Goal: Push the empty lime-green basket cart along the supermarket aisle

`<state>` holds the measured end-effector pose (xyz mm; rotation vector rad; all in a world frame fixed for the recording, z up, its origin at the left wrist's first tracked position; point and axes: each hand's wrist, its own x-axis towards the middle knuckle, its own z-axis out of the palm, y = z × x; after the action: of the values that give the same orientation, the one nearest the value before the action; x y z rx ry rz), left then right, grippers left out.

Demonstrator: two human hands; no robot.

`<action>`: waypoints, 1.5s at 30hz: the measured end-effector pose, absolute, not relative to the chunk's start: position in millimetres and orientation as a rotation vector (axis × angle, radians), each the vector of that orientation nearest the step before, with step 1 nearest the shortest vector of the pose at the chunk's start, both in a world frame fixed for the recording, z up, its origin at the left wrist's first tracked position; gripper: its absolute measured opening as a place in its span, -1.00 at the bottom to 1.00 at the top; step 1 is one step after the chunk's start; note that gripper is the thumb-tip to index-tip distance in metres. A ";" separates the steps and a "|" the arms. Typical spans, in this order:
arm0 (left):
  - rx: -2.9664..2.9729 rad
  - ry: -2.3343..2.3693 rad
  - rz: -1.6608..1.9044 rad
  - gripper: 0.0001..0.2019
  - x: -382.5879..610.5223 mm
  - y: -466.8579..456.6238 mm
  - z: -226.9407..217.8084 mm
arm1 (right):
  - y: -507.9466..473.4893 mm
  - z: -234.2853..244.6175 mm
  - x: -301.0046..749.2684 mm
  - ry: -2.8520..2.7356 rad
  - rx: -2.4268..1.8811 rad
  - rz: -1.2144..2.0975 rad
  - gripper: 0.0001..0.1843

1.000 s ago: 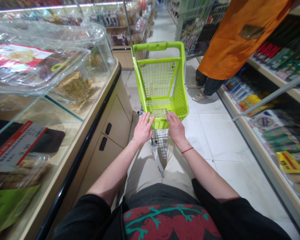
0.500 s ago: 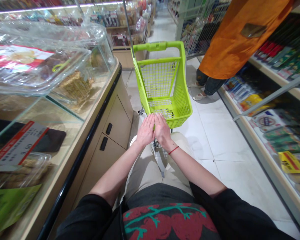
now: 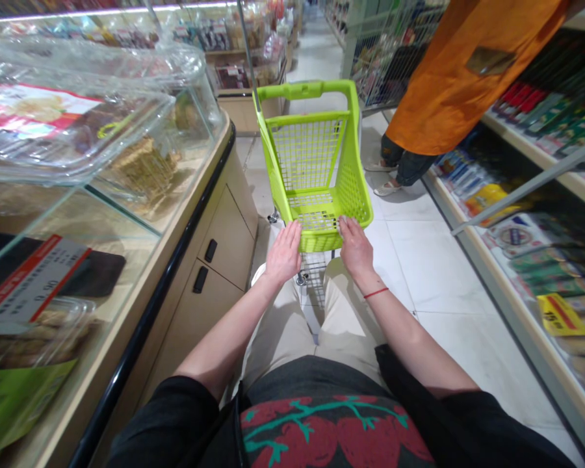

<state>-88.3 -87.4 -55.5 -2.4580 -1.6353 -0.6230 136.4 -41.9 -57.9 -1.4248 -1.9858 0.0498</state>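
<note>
The left hand (image 3: 283, 253) and right hand (image 3: 355, 247) lie open, fingers spread, pinching nothing, against the near end of a lime-green plastic mesh shopping cart (image 3: 316, 242).

From where I'm watching, a long cream-wood worktop (image 3: 171, 229) with a black edge and glass sides carries clear plastic lidded trays (image 3: 73, 130), holding what look like baked snacks through the glare. Opposite, a pale shelf (image 3: 509, 305) holds rows of colourful packets (image 3: 541, 260) and a yellow price tag (image 3: 560, 314). The white tiled floor (image 3: 448, 273) carries a lime-green plastic shopping cart (image 3: 316, 156).
</note>
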 end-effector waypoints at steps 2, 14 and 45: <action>-2.455 -1.639 -0.629 -0.18 -86.7 -88.2 -54.8 | -45.6 -58.1 121.3 -1.997 -1.404 0.062 -0.35; -2.450 -1.677 -0.602 -0.17 -93.7 -89.5 -55.2 | -57.9 -47.5 77.4 -2.210 -1.249 0.104 -0.41; -2.379 -1.677 -0.677 -0.24 -88.7 -96.3 -61.5 | -37.1 -55.2 145.4 -2.110 -1.315 0.016 -0.38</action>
<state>-88.7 -96.3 -61.5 -2.3790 -1.6770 -0.6775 145.4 -37.1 -55.2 -1.3154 -2.1098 0.0159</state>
